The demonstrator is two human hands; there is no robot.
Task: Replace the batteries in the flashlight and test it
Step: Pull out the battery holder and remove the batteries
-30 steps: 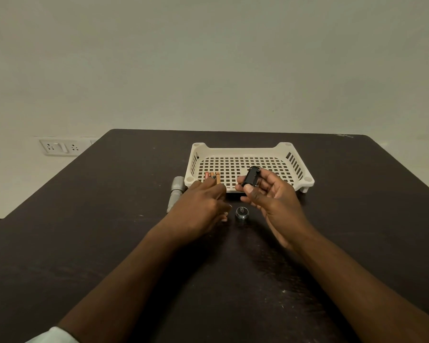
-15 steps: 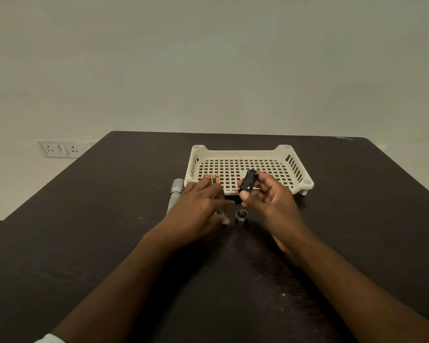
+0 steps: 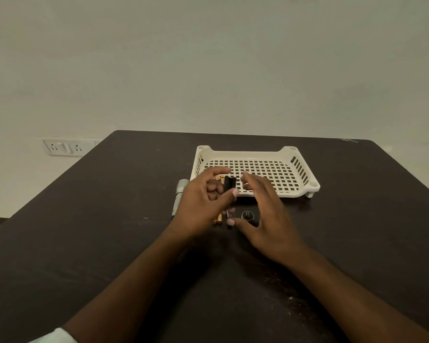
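Note:
My left hand [image 3: 201, 204] grips a black battery holder [image 3: 229, 184] between thumb and fingers, just above the table in front of the tray. My right hand [image 3: 265, 214] hovers beside it with fingers spread, and its thumb tip rests by a dark battery [image 3: 227, 216] lying on the table. Two gold-coloured batteries [image 3: 218, 218] lie partly hidden under my left hand. The silver flashlight body [image 3: 179, 196] lies on the table left of my left hand. The black end cap [image 3: 247, 215] stands below my right palm.
A white perforated plastic tray [image 3: 300, 167] sits on the dark table [image 3: 109, 231] behind my hands. A wall socket [image 3: 65, 146] is on the wall at the left. The table edges run at left, right and back.
The black battery holder has passed from my right hand to my left hand. My right hand has opened and dropped toward the table by the dark battery.

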